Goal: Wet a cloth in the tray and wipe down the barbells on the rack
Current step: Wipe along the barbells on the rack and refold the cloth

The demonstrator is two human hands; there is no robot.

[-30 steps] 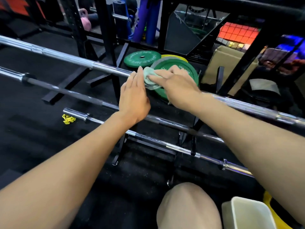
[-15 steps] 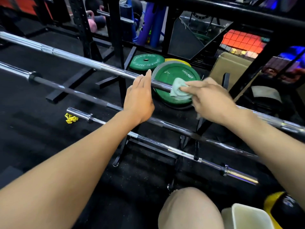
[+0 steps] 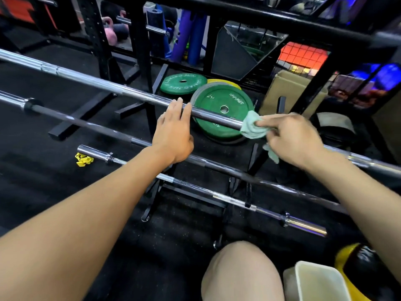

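While right hand [image 3: 293,140] pinches cloth [image 3: 252,126] round top barbell [image 3: 91,80], we note bar's unwiped length runs down-right, under this hand; left hand [image 3: 173,131] rests flat, fingers straight.

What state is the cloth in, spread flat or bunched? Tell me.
Bunched. The green cloth is crumpled against the top barbell, pinched by the right hand, with a loose end hanging below.
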